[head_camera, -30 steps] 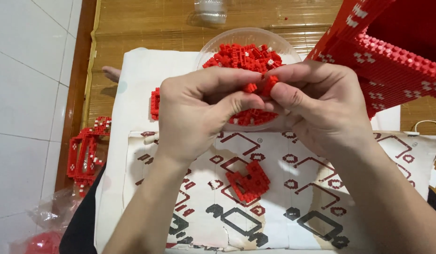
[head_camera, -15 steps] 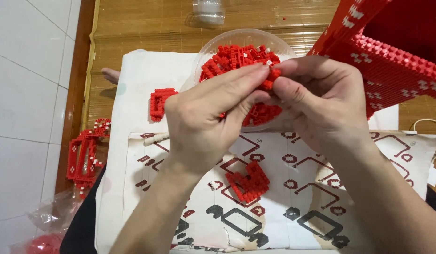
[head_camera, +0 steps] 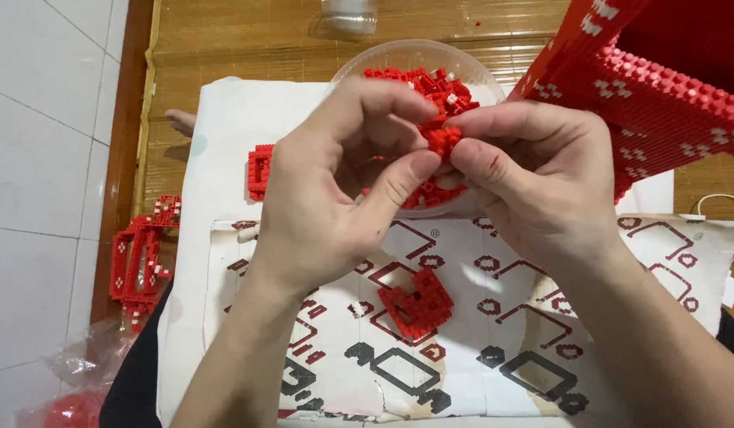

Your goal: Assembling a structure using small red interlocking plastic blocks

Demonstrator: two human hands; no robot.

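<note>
My left hand [head_camera: 335, 190] and my right hand [head_camera: 533, 178] meet above a clear round bowl [head_camera: 383, 59] heaped with tiny red bricks [head_camera: 426, 79]. Both hands pinch one small cluster of red bricks [head_camera: 442, 141] between thumbs and fingertips. Below the hands, a small red brick assembly [head_camera: 414, 303] lies on a printed instruction sheet [head_camera: 478, 317]. A square red brick frame [head_camera: 260, 170] lies on the white cloth to the left of my left hand.
A large red brick structure with white dots [head_camera: 660, 103] fills the top right corner. More red brick sections [head_camera: 141, 261] lie on the floor at the left. A plastic bag of red bricks [head_camera: 66, 396] sits at the bottom left. A wooden mat lies beyond.
Both hands have lifted slightly and drawn closer together over the bowl. The left thumb now presses up against the small brick cluster. The square frame on the cloth is now uncovered.
</note>
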